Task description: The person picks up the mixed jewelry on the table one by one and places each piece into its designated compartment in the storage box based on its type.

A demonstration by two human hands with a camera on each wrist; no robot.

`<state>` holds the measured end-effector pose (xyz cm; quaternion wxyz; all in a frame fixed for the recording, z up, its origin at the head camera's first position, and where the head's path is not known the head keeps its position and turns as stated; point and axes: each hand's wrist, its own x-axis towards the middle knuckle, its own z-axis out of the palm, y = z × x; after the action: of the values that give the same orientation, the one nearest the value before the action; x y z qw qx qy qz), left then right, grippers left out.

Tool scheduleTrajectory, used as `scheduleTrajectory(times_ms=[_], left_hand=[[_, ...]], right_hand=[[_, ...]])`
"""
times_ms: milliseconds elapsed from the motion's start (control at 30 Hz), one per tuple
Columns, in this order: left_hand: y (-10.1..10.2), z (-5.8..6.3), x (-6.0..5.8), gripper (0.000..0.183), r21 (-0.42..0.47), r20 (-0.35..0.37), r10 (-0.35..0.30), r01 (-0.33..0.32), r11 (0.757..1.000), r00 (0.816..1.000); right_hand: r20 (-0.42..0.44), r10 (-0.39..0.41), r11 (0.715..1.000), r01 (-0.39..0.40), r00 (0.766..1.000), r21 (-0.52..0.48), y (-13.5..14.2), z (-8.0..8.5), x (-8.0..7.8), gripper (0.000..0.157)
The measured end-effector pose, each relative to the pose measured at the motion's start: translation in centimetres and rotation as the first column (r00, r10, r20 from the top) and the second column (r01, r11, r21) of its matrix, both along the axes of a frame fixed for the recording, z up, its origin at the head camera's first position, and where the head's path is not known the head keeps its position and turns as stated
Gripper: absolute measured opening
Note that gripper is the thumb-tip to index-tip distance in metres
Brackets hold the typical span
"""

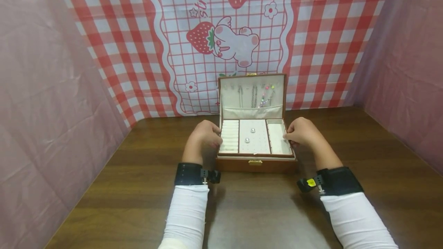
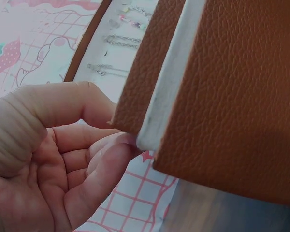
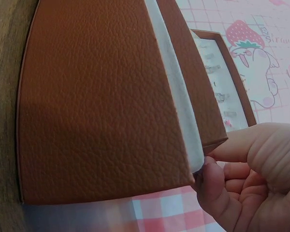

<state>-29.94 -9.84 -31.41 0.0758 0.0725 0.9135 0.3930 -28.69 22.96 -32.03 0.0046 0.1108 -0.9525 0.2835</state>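
Observation:
A brown leather jewelry box [image 1: 256, 165] stands with its lid [image 1: 252, 97] raised. Its upper tray [image 1: 255, 154] sits slightly above the box body, a strip of white lining showing between them. At the tray's left edge, my left hand [image 1: 206, 135] pinches with thumb and index finger. My right hand [image 1: 302, 131] pinches the opposite edge the same way. Ring rolls [image 1: 230, 135] fill the tray's left section. On the middle panel [image 1: 257, 144] are two round, pale earrings [image 1: 253, 130]. The right section [image 1: 278, 137] is a plain pale compartment.
Inside the lid hang silver chains [image 1: 254, 96] and a colourful beaded necklace [image 1: 266, 95] above a fabric pocket [image 1: 252, 113]. Behind the wooden table [image 1: 256, 210] hangs a red-checked strawberry cloth [image 1: 131, 41]. Pink curtains [image 1: 45, 87] flank both sides.

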Motion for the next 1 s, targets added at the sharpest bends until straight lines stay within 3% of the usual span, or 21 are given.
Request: scheduleTrajectory(times_ms=[167, 500, 700, 1000], left_hand=[[0.3, 0.1, 0.1, 0.047, -0.049, -0.025, 0.021, -0.022, 0.999, 0.999], [1.1, 0.2, 0.2, 0.022, -0.209, -0.122, 0.007, -0.032, 0.977, 0.993], [1.3, 0.2, 0.3, 0.018, -0.231, -0.133, 0.023, -0.054, 0.971, 0.991], [1.1, 0.1, 0.3, 0.015, -0.189, -0.108, 0.020, -0.040, 0.981, 0.994]], right_hand=[[-0.006, -0.006, 1.000, 0.006, 1.000, 0.010, 0.0, -0.1, -0.1, 0.021], [-0.050, -0.044, 0.998, 0.047, 0.998, 0.050, -0.4, -0.1, 0.1, 0.020], [-0.066, -0.053, 0.997, 0.056, 0.996, 0.049, -0.6, -0.1, 0.0, 0.017], [-0.069, -0.054, 0.997, 0.057, 0.996, 0.045, -0.4, -0.3, 0.0, 0.013]])
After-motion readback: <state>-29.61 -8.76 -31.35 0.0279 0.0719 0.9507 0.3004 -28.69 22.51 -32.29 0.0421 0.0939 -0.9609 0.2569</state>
